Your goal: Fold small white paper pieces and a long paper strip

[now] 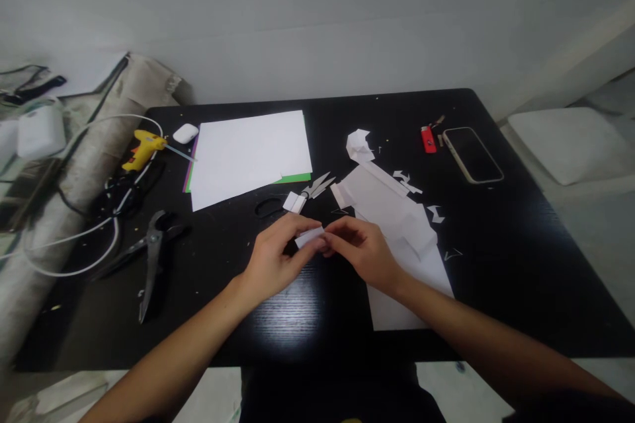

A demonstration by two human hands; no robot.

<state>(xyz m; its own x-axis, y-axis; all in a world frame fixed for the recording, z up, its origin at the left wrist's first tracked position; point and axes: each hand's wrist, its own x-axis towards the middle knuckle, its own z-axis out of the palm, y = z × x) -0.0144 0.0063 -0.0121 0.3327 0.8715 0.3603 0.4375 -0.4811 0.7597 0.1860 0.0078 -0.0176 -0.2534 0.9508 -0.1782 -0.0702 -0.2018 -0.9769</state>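
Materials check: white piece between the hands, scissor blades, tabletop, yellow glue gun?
White piece: likely paper or thin card, matte; thin, straight-edged.
Scissor blades: probably metal, dull grey, slim and pointed.
Tabletop: black, semi-gloss; fine streaks in the glare suggest wood-grain laminate or painted wood, can't tell which.
Glue gun: probably plastic, evenly yellow body.

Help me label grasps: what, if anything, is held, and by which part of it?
A small piece of white paper: the left grip holds its upper and lower edges; the right grip appears to pinch its right end.
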